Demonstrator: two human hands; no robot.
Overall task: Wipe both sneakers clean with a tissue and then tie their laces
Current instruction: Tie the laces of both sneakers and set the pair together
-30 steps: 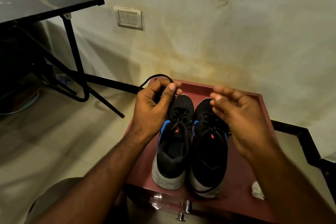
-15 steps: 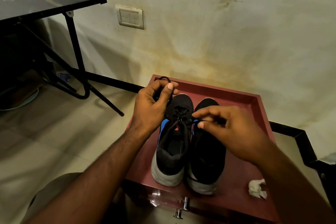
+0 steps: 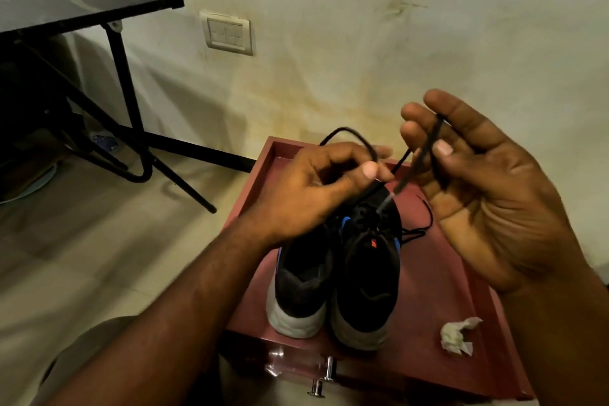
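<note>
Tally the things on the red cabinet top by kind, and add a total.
Sneakers: 2, the left sneaker and the right sneaker
Crumpled tissue: 1
Total: 3

Two black sneakers with white soles (image 3: 339, 277) are standing side by side, touching, filling the middle of the dark red raised-rim tray top (image 3: 438, 277). Bare red surface is lying open to their right, broken only by a crumpled white tissue (image 3: 456, 336) near the front edge. Both hands and taut black laces (image 3: 425, 155) are crowding the air above the toes.
</note>
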